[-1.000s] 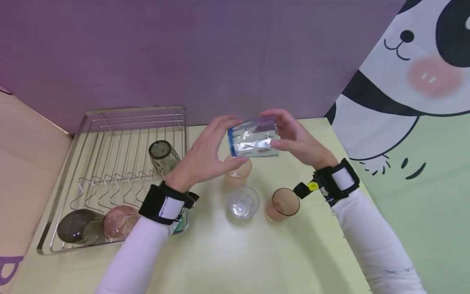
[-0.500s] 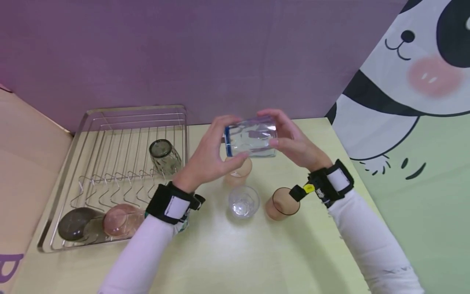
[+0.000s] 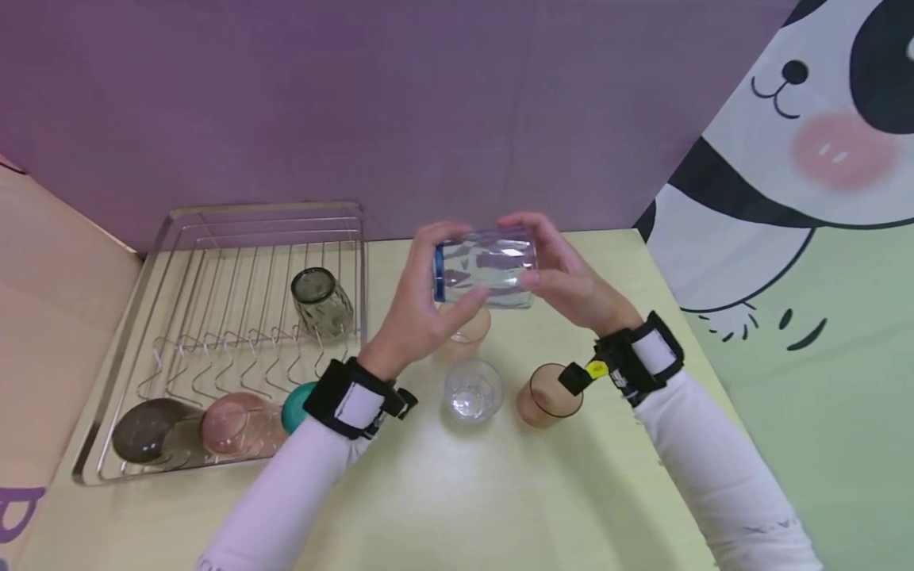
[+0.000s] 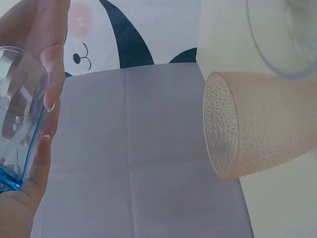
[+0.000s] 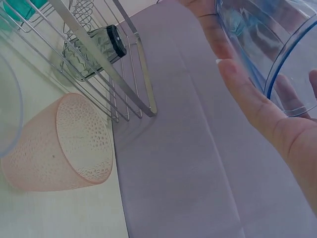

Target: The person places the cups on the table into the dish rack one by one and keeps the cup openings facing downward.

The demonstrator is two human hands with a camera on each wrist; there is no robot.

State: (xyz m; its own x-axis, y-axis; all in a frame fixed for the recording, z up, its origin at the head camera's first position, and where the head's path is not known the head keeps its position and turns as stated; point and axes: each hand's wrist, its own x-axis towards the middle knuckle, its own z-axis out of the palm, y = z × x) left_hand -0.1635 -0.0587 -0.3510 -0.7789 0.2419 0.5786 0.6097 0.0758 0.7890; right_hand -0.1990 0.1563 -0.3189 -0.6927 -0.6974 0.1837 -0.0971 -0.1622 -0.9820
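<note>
A clear glass tumbler with a blue-tinted base [image 3: 484, 268] lies sideways in the air between both hands. My left hand [image 3: 423, 305] grips its blue end, thumb along the lower side. At the other end, my right hand [image 3: 574, 277] holds it with the thumb in front and fingers behind. In the right wrist view the tumbler's round rim [image 5: 282, 64] shows near the right fingers. Below the tumbler, partly covered by it and the left hand, stands a peach textured glass [image 3: 467, 331]. A clear glass [image 3: 474, 392] and another peach glass [image 3: 548, 396] stand nearer.
A wire drying rack [image 3: 264, 208] occupies the table's left side. In it are a grey-green glass [image 3: 323, 303], a dark glass [image 3: 150, 432], a pink glass [image 3: 234, 426] and a teal one [image 3: 296, 406], half hidden by the left wrist. A purple backdrop [image 3: 428, 119] rises behind.
The tumbler and both hands have shifted slightly left, still together. My left forearm has swung right, bringing the teal glass in the rack into view.
</note>
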